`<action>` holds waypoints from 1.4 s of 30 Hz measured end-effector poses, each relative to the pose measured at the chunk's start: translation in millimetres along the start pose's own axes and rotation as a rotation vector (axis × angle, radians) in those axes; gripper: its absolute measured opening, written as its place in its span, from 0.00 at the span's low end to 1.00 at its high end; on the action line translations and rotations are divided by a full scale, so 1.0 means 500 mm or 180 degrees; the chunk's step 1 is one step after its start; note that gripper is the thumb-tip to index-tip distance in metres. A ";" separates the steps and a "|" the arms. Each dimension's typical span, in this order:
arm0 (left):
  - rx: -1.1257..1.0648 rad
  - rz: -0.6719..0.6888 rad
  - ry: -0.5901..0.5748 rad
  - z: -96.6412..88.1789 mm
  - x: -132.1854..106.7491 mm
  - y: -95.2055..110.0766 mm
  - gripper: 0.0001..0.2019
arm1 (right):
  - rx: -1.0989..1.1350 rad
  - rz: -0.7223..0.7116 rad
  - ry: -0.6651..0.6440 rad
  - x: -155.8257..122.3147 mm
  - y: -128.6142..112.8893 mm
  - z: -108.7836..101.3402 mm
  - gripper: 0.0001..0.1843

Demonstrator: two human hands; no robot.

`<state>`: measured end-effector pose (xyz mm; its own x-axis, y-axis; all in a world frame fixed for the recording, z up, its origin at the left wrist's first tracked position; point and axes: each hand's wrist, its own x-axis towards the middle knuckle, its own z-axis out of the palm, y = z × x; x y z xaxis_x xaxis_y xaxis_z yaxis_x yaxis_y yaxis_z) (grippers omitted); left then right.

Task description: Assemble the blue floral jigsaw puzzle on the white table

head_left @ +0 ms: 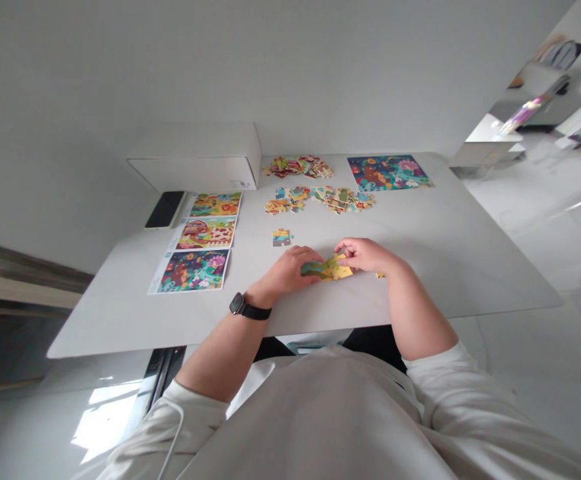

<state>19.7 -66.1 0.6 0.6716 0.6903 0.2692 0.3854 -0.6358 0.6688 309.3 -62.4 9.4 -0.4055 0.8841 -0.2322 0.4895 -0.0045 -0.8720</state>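
Note:
Near the table's front edge lies a strip of joined yellow-green jigsaw puzzle pieces [328, 269]. My left hand [293, 268], with a black watch on its wrist, has its fingers curled over the strip's left end. At the other end, the thumb and fingers of my right hand [367, 255] pinch a puzzle piece, mostly hidden by the fingers. A small blue and yellow section of puzzle [281, 237] lies apart, beyond my left hand. Another yellow piece [381, 275] shows partly from under my right wrist.
Loose puzzle pieces form one pile [297, 167] at the back and another [343, 199] nearer. A finished-looking puzzle picture [390, 173] lies back right. On the left are three picture sheets [205, 233], a phone [165, 210] and a white box [195, 172] against the wall.

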 end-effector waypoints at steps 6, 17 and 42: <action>0.0154 0.0101 -0.0085 0.004 0.001 -0.005 0.15 | -0.0254 0.0141 0.0047 0.000 0.003 0.002 0.18; 0.0509 0.0057 -0.0269 0.005 -0.004 -0.004 0.16 | -0.0736 0.0558 -0.0169 -0.006 -0.018 0.001 0.18; 0.0960 -0.0110 -0.0527 0.010 -0.009 0.027 0.19 | -0.1670 0.0398 0.0731 -0.023 -0.047 -0.033 0.36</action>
<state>24.7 -79.5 4.9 0.7389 0.6636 0.1171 0.5630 -0.7034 0.4339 315.0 -64.7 39.4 -0.1709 0.9706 -0.1693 0.8634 0.0648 -0.5003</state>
